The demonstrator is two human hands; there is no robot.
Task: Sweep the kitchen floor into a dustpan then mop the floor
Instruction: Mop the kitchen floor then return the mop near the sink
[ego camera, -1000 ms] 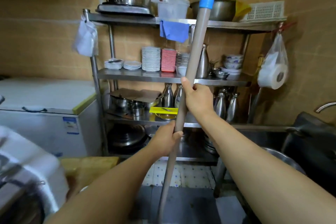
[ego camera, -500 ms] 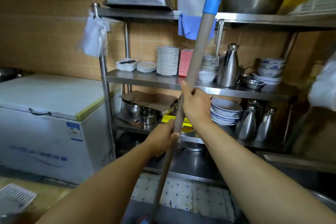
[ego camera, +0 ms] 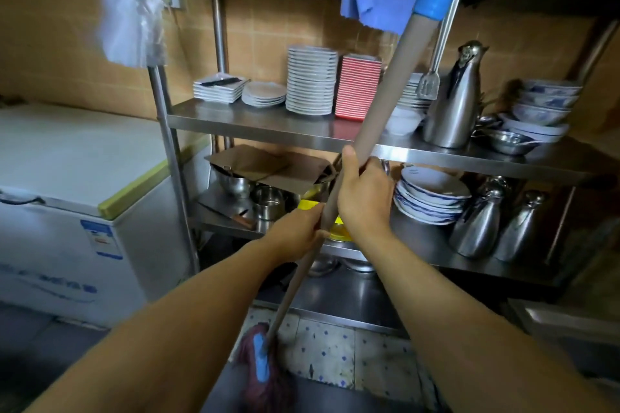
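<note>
Your metal shelf rack (ego camera: 255,126) holds the containers: on the middle shelf, a tall stack of white plates (ego camera: 311,79), a red-striped stack (ego camera: 357,87) beside it, blue-and-white bowls (ego camera: 545,104) nested at the right with a steel jug (ego camera: 456,100) next to them. The shelf below carries steel pots (ego camera: 266,201) under a piece of cardboard, and a pile of blue-rimmed bowls (ego camera: 431,194).

Your mop handle (ego camera: 379,90) runs on a slant, its blue-wrapped top up and to the right, its lower end down and to the left. The reddish mop head (ego camera: 265,375) rests on the floor in front of the rack.

Your right hand (ego camera: 364,198) grips the handle, thumb laid along it. Your left hand (ego camera: 298,228) is wrapped round it just below.
</note>
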